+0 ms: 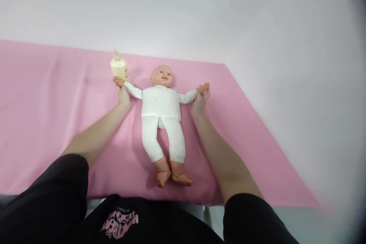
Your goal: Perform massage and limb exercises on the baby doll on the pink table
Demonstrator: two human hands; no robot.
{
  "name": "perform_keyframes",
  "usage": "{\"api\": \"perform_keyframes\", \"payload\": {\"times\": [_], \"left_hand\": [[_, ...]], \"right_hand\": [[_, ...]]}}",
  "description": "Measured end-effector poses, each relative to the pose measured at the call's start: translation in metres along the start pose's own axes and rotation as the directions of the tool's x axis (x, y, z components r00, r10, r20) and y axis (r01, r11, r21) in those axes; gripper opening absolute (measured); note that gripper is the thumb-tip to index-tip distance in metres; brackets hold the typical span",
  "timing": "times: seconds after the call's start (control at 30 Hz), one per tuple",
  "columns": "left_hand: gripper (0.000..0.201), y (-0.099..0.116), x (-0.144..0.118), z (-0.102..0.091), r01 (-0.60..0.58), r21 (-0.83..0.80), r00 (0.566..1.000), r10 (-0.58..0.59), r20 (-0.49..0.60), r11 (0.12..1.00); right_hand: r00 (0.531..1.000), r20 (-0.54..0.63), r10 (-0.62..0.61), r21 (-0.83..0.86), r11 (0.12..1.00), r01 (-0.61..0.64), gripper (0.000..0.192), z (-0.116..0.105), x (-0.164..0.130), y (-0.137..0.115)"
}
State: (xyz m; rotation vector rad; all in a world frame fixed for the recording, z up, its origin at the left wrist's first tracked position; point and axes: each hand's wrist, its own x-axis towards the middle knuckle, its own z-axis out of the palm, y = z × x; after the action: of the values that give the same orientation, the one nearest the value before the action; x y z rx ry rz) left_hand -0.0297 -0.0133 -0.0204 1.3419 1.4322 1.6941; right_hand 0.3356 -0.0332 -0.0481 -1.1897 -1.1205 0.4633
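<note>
Both hands hold the doll's arms out to the sides on the pink sheet.

The left hand (122,94) pinches the doll's (161,112) wrist just below the cream bottle (119,68), and the right hand (200,101) closes lightly on the other wrist. The doll lies face up in the middle of the pink sheet (42,103). A wider swing of the left hand would likely knock over the bottle; a hard pull may strain the soft sleeves.
</note>
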Motion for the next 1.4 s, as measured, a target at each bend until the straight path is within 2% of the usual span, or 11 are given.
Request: {"api": "perform_keyframes", "payload": {"times": [0.1, 0.23, 0.37, 0.43, 0.5, 0.57, 0.77, 0.9, 1.0, 1.2, 1.4], "left_hand": [[0.059, 0.003, -0.009, -0.003, 0.006, -0.087, 0.997, -0.012, -0.075, 0.996], [0.067, 0.012, -0.018, -0.002, -0.210, -0.038, 0.969, 0.213, 0.124, 0.977], [0.070, 0.023, -0.029, 0.002, -0.495, 0.110, 0.816, 0.417, 0.401, 0.862], [0.063, 0.029, -0.035, 0.005, -0.588, 0.177, 0.726, 0.418, 0.547, 0.790], [0.057, 0.032, -0.039, 0.007, -0.626, 0.221, 0.682, 0.387, 0.621, 0.748], [0.056, 0.032, -0.040, 0.008, -0.625, 0.242, 0.693, 0.385, 0.610, 0.742], [0.061, 0.016, -0.031, 0.004, -0.471, 0.123, 0.841, 0.403, 0.360, 0.874], [0.056, 0.010, -0.022, 0.003, -0.365, 0.099, 0.911, 0.332, 0.245, 0.926], [0.053, 0.011, -0.019, 0.003, -0.306, 0.109, 0.933, 0.276, 0.230, 0.946], [0.053, 0.014, -0.017, 0.002, -0.283, 0.183, 0.931, 0.224, 0.288, 0.941], [0.050, 0.009, -0.014, 0.005, -0.223, 0.273, 0.931, 0.122, 0.344, 0.936]], "right_hand": [[0.960, 0.180, -0.213, -0.067, 0.971, 0.228, 0.073, 0.004, -0.010, -0.026], [0.875, 0.383, -0.297, -0.092, 0.930, 0.356, 0.074, 0.010, -0.027, -0.055], [0.738, 0.577, -0.350, -0.149, 0.843, 0.516, 0.060, 0.015, -0.038, -0.071], [0.687, 0.627, -0.367, -0.164, 0.800, 0.578, 0.056, 0.017, -0.040, -0.075], [0.676, 0.640, -0.365, -0.183, 0.782, 0.595, 0.055, 0.018, -0.041, -0.076], [0.692, 0.624, -0.363, -0.191, 0.788, 0.586, 0.056, 0.019, -0.041, -0.074], [0.855, 0.376, -0.356, -0.137, 0.892, 0.432, 0.057, 0.019, -0.038, -0.053], [0.914, 0.230, -0.333, -0.177, 0.910, 0.376, 0.051, 0.015, -0.032, -0.044], [0.924, 0.243, -0.295, -0.231, 0.907, 0.351, 0.056, 0.010, -0.028, -0.046], [0.874, 0.420, -0.244, -0.198, 0.915, 0.351, 0.074, 0.005, -0.022, -0.055], [0.880, 0.470, -0.065, -0.276, 0.937, 0.216, 0.080, 0.004, -0.017, -0.048]]}}
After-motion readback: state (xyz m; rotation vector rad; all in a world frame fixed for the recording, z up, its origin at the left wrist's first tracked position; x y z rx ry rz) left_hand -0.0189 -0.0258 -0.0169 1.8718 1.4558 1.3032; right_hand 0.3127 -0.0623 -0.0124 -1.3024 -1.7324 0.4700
